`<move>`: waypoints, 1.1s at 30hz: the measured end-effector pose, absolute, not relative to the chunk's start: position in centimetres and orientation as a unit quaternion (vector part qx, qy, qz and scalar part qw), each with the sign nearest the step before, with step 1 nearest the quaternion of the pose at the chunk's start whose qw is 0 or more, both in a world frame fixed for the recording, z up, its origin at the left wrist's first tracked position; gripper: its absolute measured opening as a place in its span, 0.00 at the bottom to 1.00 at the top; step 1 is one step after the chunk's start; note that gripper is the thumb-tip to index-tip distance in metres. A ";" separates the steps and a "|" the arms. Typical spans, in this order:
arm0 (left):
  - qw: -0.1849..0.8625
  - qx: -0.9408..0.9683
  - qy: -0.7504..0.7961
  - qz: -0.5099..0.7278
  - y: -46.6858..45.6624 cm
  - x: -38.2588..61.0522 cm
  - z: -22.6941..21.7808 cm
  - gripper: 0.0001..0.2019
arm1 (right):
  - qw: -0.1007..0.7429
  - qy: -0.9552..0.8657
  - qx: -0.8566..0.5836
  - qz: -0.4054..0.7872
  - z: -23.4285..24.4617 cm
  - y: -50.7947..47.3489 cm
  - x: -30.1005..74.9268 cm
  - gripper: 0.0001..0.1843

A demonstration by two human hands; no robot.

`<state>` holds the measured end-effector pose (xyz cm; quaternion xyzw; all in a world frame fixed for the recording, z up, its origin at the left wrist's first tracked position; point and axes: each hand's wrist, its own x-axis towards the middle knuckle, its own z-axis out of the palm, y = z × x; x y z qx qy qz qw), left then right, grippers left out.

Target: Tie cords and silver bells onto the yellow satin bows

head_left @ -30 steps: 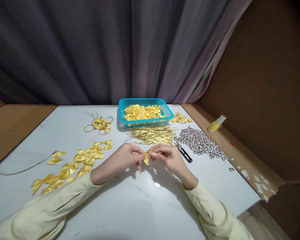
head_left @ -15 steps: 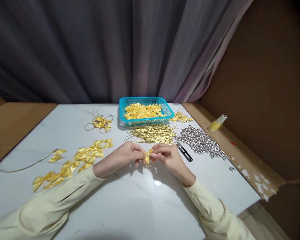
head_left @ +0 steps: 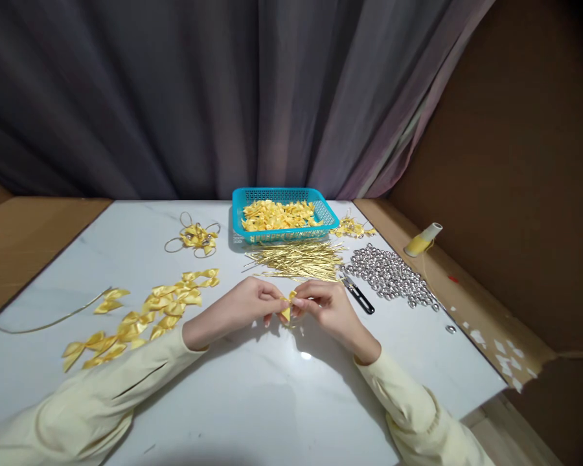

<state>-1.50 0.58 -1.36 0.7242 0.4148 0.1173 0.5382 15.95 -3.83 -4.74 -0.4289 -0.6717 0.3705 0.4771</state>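
Note:
Both hands meet over the middle of the white table [head_left: 252, 401], pinching one small yellow ribbon bow [head_left: 286, 313] between them. My left hand [head_left: 258, 300] grips the bow from the left with thumb and fingers closed. From the right, my right hand [head_left: 324, 307] has its thumb and forefinger closed at the bow's centre. A thin wire-like loop shows faintly beneath the bow; its ends are hidden by the fingers. Just beyond the hands lies a pile of gold twist ties [head_left: 301, 260]. Black-handled thread snips [head_left: 358, 295] lie close to my right hand.
A blue basket [head_left: 237, 220] of yellow bows stands at the back. Loose yellow bows [head_left: 132, 326] lie at left, below a finished-looking bow cluster [head_left: 197, 237]. Silver beads [head_left: 391, 274] are heaped at right, near a thread cone [head_left: 422, 240]. A cord [head_left: 48, 330] crosses the left edge.
The bow has turned a little between my fingers and shows narrower now. My left fingers have shifted slightly; my right hand has stayed almost in place.

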 end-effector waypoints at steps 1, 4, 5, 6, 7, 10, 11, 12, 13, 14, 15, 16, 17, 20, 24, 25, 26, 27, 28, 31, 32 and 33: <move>0.538 0.724 0.415 0.116 0.6 -1.5 -1.4 0.11 | 0.477 -0.662 -0.433 0.383 -4.8 -3.8 15.9 0.10; 0.537 0.724 0.418 0.112 0.6 -1.6 -1.4 0.11 | 0.489 -0.622 -0.443 0.422 -4.8 -3.8 16.0 0.10; 0.535 0.725 0.419 0.113 0.6 -1.7 -1.4 0.11 | 0.497 -0.614 -0.446 0.421 -4.7 -3.8 16.1 0.10; 0.534 0.725 0.421 0.114 0.6 -1.7 -1.3 0.11 | 0.506 -0.613 -0.450 0.408 -4.6 -3.8 16.2 0.10; 0.531 0.726 0.422 0.116 0.6 -1.7 -1.3 0.11 | 0.514 -0.615 -0.454 0.389 -4.5 -3.7 16.4 0.10; 0.521 0.730 0.425 0.123 0.6 -1.8 -1.2 0.12 | 0.508 -0.627 -0.465 0.364 -4.1 -3.7 17.1 0.10; 0.519 0.731 0.426 0.124 0.5 -1.8 -1.2 0.12 | 0.496 -0.629 -0.466 0.376 -4.0 -3.7 17.2 0.09; 0.517 0.732 0.426 0.126 0.5 -1.8 -1.2 0.12 | 0.481 -0.628 -0.467 0.395 -4.0 -3.8 17.3 0.09; 0.517 0.732 0.425 0.127 0.5 -1.8 -1.2 0.12 | 0.465 -0.625 -0.466 0.419 -4.0 -3.8 17.3 0.09; 0.516 0.734 0.423 0.128 0.4 -1.8 -1.3 0.12 | 0.450 -0.618 -0.466 0.446 -4.0 -3.8 17.3 0.09; 0.514 0.736 0.421 0.127 0.4 -1.8 -1.4 0.12 | 0.438 -0.608 -0.465 0.472 -4.1 -3.8 17.2 0.09; 0.512 0.739 0.419 0.126 0.3 -1.8 -1.4 0.12 | 0.428 -0.596 -0.466 0.495 -4.1 -3.9 17.1 0.09; 0.510 0.743 0.416 0.124 0.3 -1.8 -1.4 0.12 | 0.421 -0.585 -0.468 0.512 -4.2 -3.9 17.0 0.09; 0.503 0.752 0.411 0.113 0.2 -1.8 -1.4 0.12 | 0.415 -0.569 -0.485 0.519 -4.3 -4.0 16.7 0.10; 0.483 0.773 0.400 0.088 0.0 -1.7 -0.9 0.14 | 0.422 -0.569 -0.499 0.499 -4.4 -4.0 16.5 0.10; 0.478 0.779 0.398 0.081 0.0 -1.7 -0.7 0.14 | 0.420 -0.573 -0.503 0.492 -4.5 -4.0 16.4 0.10; 0.473 0.784 0.395 0.074 0.0 -1.7 -0.6 0.14 | 0.416 -0.578 -0.509 0.484 -4.6 -4.0 16.4 0.09; 0.468 0.788 0.394 0.069 0.0 -1.8 -0.6 0.14 | 0.410 -0.584 -0.516 0.474 -4.6 -4.0 16.3 0.09; 0.465 0.790 0.394 0.064 0.0 -1.8 -0.6 0.14 | 0.403 -0.592 -0.524 0.460 -4.7 -4.1 16.2 0.09; 0.453 0.796 0.397 0.060 -0.1 -1.8 -0.7 0.14 | 0.387 -0.652 -0.538 0.368 -4.7 -4.5 15.8 0.08; 0.450 0.798 0.397 0.061 -0.1 -1.8 -0.8 0.14 | 0.381 -0.680 -0.537 0.323 -4.6 -4.7 15.7 0.08; 0.449 0.799 0.395 0.063 -0.1 -1.8 -1.0 0.14 | 0.375 -0.705 -0.533 0.279 -4.6 -4.9 15.5 0.09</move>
